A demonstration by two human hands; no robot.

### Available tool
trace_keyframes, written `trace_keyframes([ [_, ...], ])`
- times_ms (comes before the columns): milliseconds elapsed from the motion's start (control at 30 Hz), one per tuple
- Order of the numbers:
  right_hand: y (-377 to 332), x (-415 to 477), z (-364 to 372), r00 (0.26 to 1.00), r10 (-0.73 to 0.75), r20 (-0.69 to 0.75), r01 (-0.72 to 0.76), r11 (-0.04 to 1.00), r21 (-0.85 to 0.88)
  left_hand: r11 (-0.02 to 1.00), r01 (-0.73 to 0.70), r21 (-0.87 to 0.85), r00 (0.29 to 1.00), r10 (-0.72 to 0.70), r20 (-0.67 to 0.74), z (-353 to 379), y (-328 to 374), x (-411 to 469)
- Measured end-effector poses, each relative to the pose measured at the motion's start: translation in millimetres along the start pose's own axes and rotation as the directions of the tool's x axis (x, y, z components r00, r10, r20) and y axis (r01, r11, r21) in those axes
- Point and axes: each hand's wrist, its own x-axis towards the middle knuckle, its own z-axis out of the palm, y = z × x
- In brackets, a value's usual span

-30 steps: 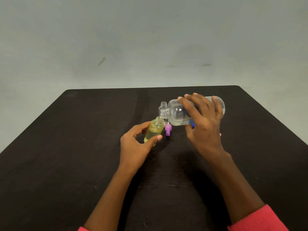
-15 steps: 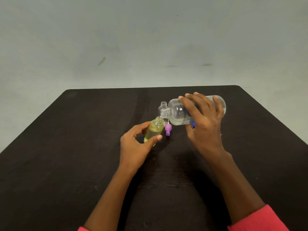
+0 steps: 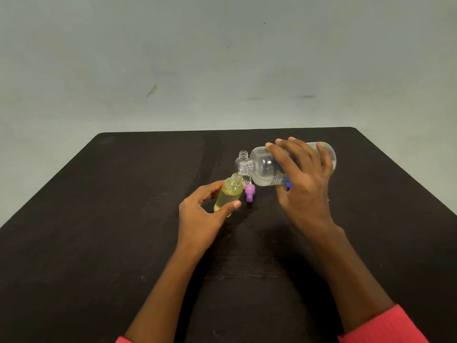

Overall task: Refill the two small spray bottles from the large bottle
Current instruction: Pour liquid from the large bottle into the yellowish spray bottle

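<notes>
Filling is in hand: the left hand (image 3: 197, 219) pinches the tilted yellow bottle (image 3: 228, 195) while the right hand (image 3: 304, 179) curls round the large bottle (image 3: 265, 169), its mouth just above the yellow bottle's neck; next, I judge, a slow tip kept over that neck.

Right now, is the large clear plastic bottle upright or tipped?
Tipped. The large clear plastic bottle lies almost sideways in the right hand, its open neck pointing toward the small yellow bottle.
</notes>
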Motion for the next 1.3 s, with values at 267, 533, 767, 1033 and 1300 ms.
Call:
trace_keyframes([
  [267, 0.5, -0.4, 0.1, 1.000, -0.003, -0.010, 0.003, 1.000, -0.002, 1.000, 0.008, 0.016, 1.000, -0.008, 0.003, 0.8, -1.6, 0.5],
  [533, -0.1, -0.3, 0.6, 1.000, -0.001, -0.013, 0.001, 1.000, -0.004, 1.000, 0.012, -0.002, 1.000, -0.012, 0.004, 1.0, 1.1, -0.1],
  [767, 0.0, 0.6, -0.2, 1.000, 0.004, -0.005, -0.004, 1.000, -0.002, 1.000, 0.009, 0.007, 1.000, -0.010, 0.008, 0.7, 2.4, -0.2],
  [1033, 0.0, 0.5, -0.5, 1.000, -0.005, -0.006, 0.005, 1.000, -0.004, 1.000, 0.017, 0.011, 1.000, -0.017, 0.019, 1.6, -1.0, 0.1],
  [1300, 0.5, 0.5, -0.2, 1.000, -0.006, -0.012, 0.006, 1.000, -0.003, 1.000, 0.026, 0.018, 1.000, -0.026, 0.015, 1.2, 0.0, 0.0],
])
